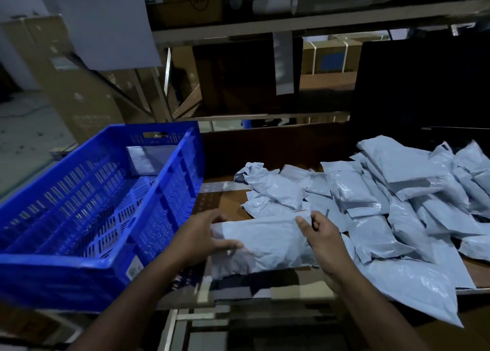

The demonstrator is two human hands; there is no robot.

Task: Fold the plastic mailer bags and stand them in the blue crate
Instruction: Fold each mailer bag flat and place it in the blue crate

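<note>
**Both hands on one mailer bag beside the blue crate**

While both forearms reach in from the near edge, the hands meet on one pale blue-grey mailer bag (265, 244), lying flat just right of the blue crate (87, 265). Left hand (204, 234) grips the bag's crate-side end, thumb laid on top, fingers wrapped over the far edge. Right hand (322, 240) sits at the bag's other end, fingers loosely curled with the index tip touching the film; cannot tell if it actually pinches anything. Bag is a soft oblong, smooth matte plastic, slightly puffed, faint creases.

Crate is rigid moulded plastic, rectangular, slotted lattice walls and floor, thick rim, a small white label on its near right corner. One folded mailer (148, 159) stands upright against the crate's far wall, below the handle cut-out; rest of the floor shows bare lattice.

Right of the crate and beyond the held bag, a heap of mailer bags (397, 204) spreads over the brown tabletop (230, 204), overlapping, glossy, wrinkled; one at the heap's crate-side end is crumpled into a twist.

Beyond the crate, cardboard boxes (79, 85) lean, flat and dull brown. Farther back, metal shelving (265, 27) carries more boxes; detail there is dark and blurred.
</note>
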